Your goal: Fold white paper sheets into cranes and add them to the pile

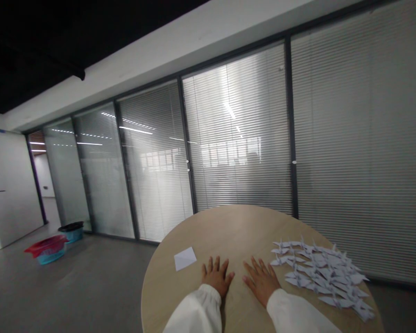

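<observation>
My left hand (217, 276) lies palm down on the round wooden table (235, 222), fingers spread, with nothing in it. Just beyond it to the left is a square of white paper (185, 259), apart from my fingertips. My right hand (262, 279) also rests flat on the tabletop, fingers apart and holding nothing. To its right, many folded white paper cranes (319, 270) stand crowded together in rows near the table's right edge. The nearest cranes are close to my right fingers. White sleeves cover both wrists.
A glass partition with blinds (235, 129) runs behind the table. On the floor at the left stand a blue bin with a red liner (50, 249) and another with a black liner (72, 231). A white door (12, 185) stands open at the far left.
</observation>
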Available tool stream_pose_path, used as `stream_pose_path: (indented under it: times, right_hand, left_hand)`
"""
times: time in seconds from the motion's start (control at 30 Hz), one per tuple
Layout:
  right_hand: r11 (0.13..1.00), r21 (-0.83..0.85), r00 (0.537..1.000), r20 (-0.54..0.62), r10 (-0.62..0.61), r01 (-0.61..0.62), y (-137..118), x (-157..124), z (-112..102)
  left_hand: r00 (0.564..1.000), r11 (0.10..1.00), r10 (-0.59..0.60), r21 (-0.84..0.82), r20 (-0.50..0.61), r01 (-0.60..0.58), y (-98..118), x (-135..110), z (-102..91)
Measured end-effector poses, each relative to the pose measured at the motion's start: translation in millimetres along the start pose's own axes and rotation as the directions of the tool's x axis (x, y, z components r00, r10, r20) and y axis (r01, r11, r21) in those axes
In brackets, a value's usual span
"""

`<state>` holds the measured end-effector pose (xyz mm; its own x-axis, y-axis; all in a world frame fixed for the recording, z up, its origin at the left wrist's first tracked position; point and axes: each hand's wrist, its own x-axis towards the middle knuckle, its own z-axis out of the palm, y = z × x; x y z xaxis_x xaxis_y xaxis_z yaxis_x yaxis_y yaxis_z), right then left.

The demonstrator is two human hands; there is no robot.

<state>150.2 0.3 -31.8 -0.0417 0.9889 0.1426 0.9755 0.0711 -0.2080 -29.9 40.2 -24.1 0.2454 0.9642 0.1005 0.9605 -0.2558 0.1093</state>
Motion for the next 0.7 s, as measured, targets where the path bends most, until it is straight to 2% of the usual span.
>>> stream_pose_path:
  times: [0.7]
  right_hand:
    - [1.0,-0.012,1.0,-0.009,-0.008,0.008,1.4,1.9,2.8]
  left_hand:
    - [1.0,1.0,-0.01,-0.001,0.015,0.01,2.9,-1.6,-4.0]
